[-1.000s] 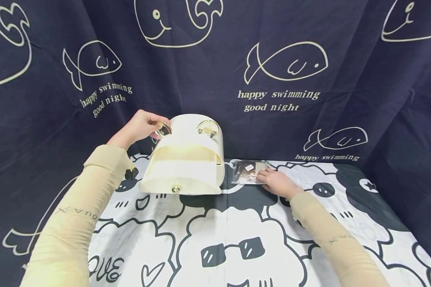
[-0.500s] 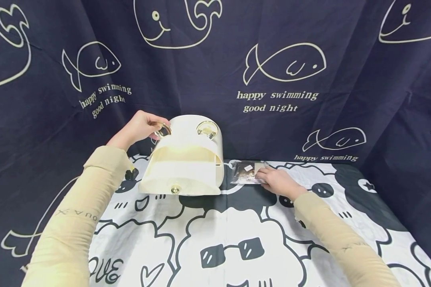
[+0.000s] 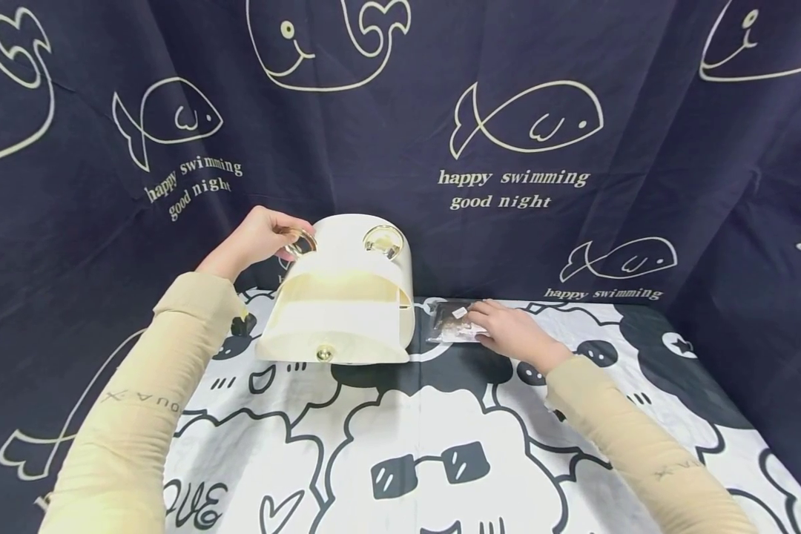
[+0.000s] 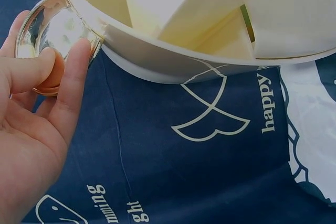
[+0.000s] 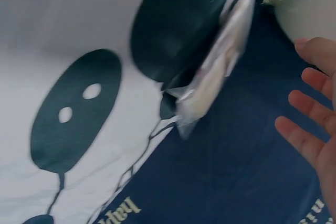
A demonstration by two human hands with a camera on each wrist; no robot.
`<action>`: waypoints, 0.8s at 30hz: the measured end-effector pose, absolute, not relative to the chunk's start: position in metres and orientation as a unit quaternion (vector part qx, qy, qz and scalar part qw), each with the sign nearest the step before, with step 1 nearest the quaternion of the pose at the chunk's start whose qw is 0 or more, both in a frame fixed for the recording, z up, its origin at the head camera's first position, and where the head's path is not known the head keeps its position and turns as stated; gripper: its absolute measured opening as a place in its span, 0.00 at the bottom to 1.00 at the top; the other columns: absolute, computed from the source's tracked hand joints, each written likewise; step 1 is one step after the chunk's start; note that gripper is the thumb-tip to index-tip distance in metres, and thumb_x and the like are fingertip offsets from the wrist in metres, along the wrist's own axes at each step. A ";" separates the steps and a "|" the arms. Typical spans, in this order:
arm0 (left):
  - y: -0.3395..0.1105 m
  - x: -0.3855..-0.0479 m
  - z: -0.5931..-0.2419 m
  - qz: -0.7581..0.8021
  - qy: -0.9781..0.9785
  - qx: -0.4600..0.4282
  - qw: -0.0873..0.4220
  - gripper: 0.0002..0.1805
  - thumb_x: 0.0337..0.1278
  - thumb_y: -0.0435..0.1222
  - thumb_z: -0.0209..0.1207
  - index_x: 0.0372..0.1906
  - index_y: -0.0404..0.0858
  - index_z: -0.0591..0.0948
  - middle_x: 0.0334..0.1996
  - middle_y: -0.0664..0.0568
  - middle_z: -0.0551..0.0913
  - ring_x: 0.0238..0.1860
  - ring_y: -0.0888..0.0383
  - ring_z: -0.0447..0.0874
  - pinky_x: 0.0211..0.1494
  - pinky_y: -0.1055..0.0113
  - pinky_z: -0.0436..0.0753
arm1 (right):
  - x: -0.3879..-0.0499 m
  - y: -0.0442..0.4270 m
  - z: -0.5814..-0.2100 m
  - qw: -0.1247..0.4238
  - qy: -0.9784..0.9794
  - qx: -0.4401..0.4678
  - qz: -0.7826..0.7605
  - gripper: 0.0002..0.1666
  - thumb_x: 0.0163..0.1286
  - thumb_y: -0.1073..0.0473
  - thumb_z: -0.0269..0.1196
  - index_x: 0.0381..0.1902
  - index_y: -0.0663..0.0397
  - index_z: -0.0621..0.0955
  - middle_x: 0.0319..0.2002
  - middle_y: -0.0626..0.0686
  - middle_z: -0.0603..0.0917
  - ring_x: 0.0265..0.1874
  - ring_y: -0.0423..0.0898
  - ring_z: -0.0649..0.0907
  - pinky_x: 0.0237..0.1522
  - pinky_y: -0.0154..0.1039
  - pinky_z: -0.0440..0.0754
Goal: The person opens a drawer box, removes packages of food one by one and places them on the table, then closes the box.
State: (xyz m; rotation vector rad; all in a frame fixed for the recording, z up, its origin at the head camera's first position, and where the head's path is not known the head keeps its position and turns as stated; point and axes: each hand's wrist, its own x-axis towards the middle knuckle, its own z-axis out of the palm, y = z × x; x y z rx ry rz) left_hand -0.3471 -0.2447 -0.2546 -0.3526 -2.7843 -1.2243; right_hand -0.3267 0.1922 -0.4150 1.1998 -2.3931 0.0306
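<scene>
A cream box (image 3: 347, 259) with a rounded top stands at the back of the table, its front flap lowered and a small gold knob (image 3: 324, 353) on it. My left hand (image 3: 256, 236) pinches a shiny gold disc (image 4: 58, 32) at the box's upper left between thumb and fingers. A matching gold disc (image 3: 383, 242) sits at the upper right. To the right of the box lies a clear plastic packet (image 3: 446, 326) with a small white label; its contents are unclear. Over its right part is my right hand (image 3: 517, 335). In the right wrist view, the fingers (image 5: 299, 132) are extended, apart from the packet.
A white cloth (image 3: 434, 415) printed with black cartoon sheep covers the table. Close behind the box hangs a dark blue curtain (image 3: 387, 148) with fish drawings, which also closes in both sides. A small yellow and black item (image 3: 243, 324) is partly hidden by my left sleeve.
My right hand has moved slightly left over the packet, covering more of it. My left hand stays at the gold disc, and the box has not visibly moved.
</scene>
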 end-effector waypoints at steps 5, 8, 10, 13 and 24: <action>-0.245 -0.347 -0.254 -0.396 -0.909 -0.118 0.044 0.17 0.57 0.20 0.52 0.46 0.36 0.84 0.40 0.43 0.86 0.38 0.51 0.84 0.34 0.64 0.88 | -0.316 0.183 -0.402 0.228 -0.867 0.442 0.025 0.23 0.49 0.62 0.73 0.44 0.51 0.79 0.45 0.50 0.80 0.42 0.48 0.78 0.39 0.42 0.84; -0.245 -0.347 -0.255 -0.396 -0.910 -0.118 0.044 0.17 0.57 0.20 0.52 0.46 0.36 0.84 0.40 0.44 0.86 0.37 0.52 0.84 0.34 0.64 0.88 | -0.310 0.177 -0.395 0.231 -0.863 0.448 0.030 0.24 0.48 0.63 0.73 0.46 0.51 0.80 0.46 0.51 0.80 0.42 0.48 0.79 0.41 0.42 0.83; -0.245 -0.347 -0.255 -0.397 -0.909 -0.117 0.043 0.17 0.57 0.20 0.52 0.47 0.36 0.84 0.40 0.43 0.85 0.37 0.52 0.84 0.34 0.64 0.88 | -0.305 0.173 -0.391 0.232 -0.862 0.449 0.030 0.25 0.49 0.63 0.73 0.47 0.51 0.80 0.47 0.51 0.80 0.43 0.48 0.79 0.43 0.42 0.83; -0.245 -0.347 -0.256 -0.399 -0.909 -0.116 0.042 0.17 0.57 0.20 0.52 0.47 0.36 0.84 0.40 0.43 0.85 0.38 0.50 0.84 0.34 0.64 0.88 | -0.298 0.168 -0.384 0.232 -0.861 0.450 0.036 0.25 0.50 0.62 0.73 0.48 0.51 0.80 0.48 0.51 0.80 0.44 0.49 0.79 0.45 0.42 0.83; -0.245 -0.348 -0.256 -0.400 -0.908 -0.118 0.042 0.17 0.57 0.20 0.53 0.47 0.35 0.84 0.42 0.41 0.85 0.35 0.55 0.83 0.34 0.64 0.88 | -0.276 0.150 -0.364 0.263 -0.844 0.461 0.075 0.25 0.50 0.65 0.71 0.48 0.48 0.80 0.48 0.48 0.79 0.42 0.47 0.79 0.41 0.42 0.83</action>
